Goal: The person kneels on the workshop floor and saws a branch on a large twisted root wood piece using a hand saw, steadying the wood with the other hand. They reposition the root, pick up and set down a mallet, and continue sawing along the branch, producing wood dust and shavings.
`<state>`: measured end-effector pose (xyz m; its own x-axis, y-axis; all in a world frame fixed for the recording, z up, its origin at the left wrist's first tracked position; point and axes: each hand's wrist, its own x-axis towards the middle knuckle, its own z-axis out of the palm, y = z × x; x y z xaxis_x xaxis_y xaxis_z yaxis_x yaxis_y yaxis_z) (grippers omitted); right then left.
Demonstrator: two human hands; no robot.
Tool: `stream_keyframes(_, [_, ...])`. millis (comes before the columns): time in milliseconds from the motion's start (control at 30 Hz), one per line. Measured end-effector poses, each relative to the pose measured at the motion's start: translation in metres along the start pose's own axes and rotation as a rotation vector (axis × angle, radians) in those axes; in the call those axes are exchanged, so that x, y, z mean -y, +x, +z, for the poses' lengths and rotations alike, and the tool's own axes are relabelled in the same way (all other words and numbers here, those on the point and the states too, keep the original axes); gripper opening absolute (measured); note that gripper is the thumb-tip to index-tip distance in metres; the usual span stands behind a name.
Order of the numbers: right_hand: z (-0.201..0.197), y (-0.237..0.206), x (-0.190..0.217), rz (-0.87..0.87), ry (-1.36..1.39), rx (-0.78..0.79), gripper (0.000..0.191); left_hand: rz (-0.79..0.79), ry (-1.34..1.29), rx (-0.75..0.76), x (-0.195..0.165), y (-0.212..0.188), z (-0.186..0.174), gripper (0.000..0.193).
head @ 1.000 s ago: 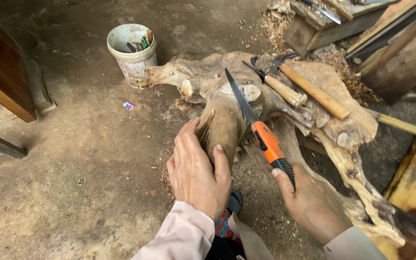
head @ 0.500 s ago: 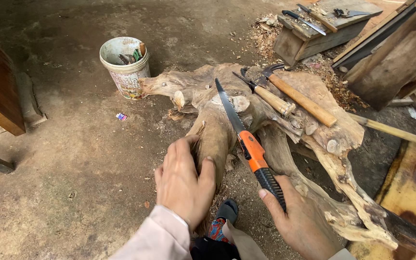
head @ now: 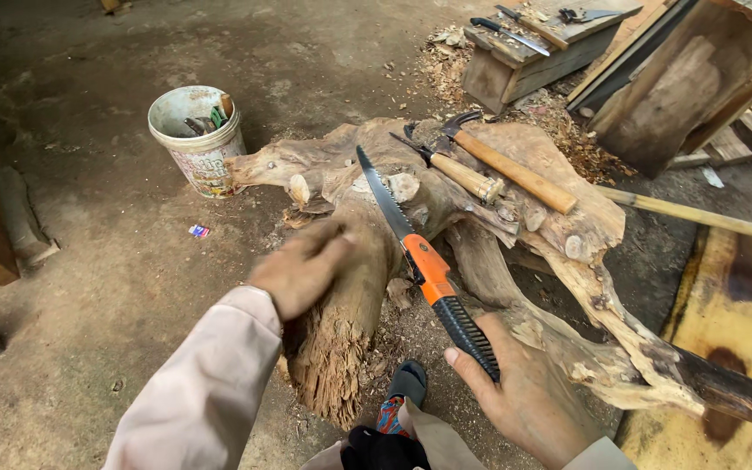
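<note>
A gnarled tree root (head: 367, 287) lies on the dirt floor in front of me. My right hand (head: 528, 396) grips the black and orange handle of a pruning saw (head: 419, 261); its curved blade rests across the top of the root. My left hand (head: 302, 265), blurred, lies flat on the root's thick stub, left of the blade, with fingers together. Two wooden-handled hammers (head: 489, 170) lie on the root behind the saw.
A white bucket (head: 198, 139) with tools stands left of the root. A wooden box (head: 528, 52) with tools on top sits at the back. Timber pieces (head: 681, 96) lean at the right. A yellow slab (head: 733, 331) lies at the right. My foot (head: 402, 396) is below the root.
My left hand has swung from gripping the stub's end to lying across it farther left. The saw has stayed on the root; the view has shifted closer.
</note>
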<state>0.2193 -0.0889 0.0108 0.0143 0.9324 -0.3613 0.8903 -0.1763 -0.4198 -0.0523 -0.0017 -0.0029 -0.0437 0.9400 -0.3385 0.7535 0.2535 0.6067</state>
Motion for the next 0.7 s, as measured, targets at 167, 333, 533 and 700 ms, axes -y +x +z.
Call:
stream_keyframes(167, [-0.001, -0.002, 0.005, 0.049, 0.03, 0.045, 0.05, -0.289, 0.003, -0.136, 0.017, -0.031, -0.027, 0.064])
stream_keyframes(333, [0.013, 0.005, 0.014, -0.027, 0.063, -0.009, 0.049, -0.131, -0.08, -0.341, 0.007, -0.07, -0.006, 0.047])
stream_keyframes(533, [0.023, 0.013, 0.017, 0.064, -0.014, 0.038, 0.045, 0.444, -0.165, -0.608, -0.03, -0.097, 0.039, 0.032])
stream_keyframes(700, [0.019, 0.011, 0.009, -0.139, 0.015, -0.028, 0.045, 0.574, 0.007, -0.723, -0.038, -0.095, 0.051, 0.028])
